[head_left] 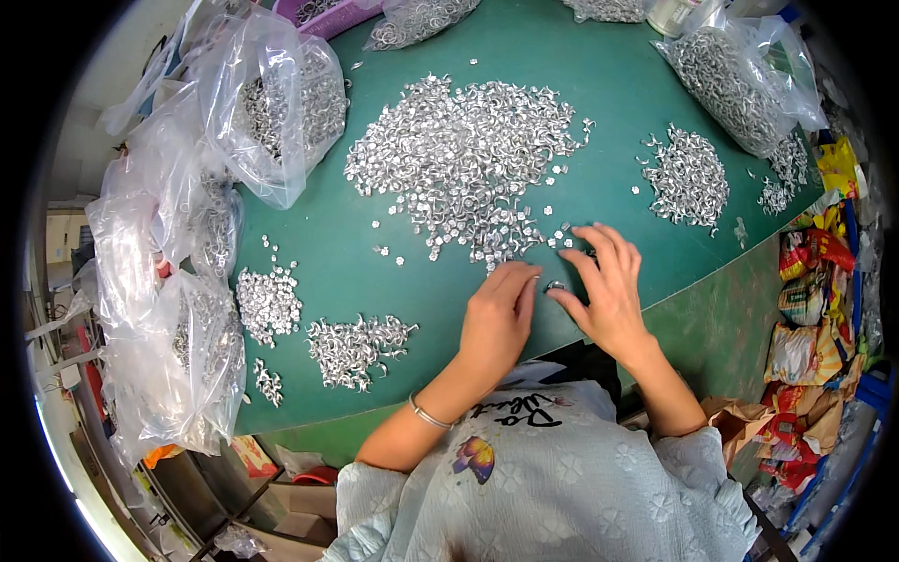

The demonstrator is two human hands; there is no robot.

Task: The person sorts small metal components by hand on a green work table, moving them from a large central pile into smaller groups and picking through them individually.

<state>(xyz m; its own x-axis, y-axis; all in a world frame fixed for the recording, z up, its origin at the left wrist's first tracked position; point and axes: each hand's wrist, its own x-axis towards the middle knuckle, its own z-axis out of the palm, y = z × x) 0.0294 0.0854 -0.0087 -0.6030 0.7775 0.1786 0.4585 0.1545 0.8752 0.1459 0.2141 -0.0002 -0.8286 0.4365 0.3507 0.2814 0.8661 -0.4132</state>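
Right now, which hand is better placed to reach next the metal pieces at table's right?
Probably the right hand: it is nearer the right-side metal pieces; the left hand lies farther left.

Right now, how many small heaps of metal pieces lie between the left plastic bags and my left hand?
3: a roundish-piece heap beside the plastic bags, a curved-piece heap nearer your left hand, a tiny heap below the first. Bags may hide more.

This looks like a small workshop for sorting metal parts, judging by the broad green worktable (618, 103) with its separate heaps of small silvery pieces (468, 150), the bulging clear plastic bags (318, 94) of similar parts, and the purple basket (339, 19) holding more
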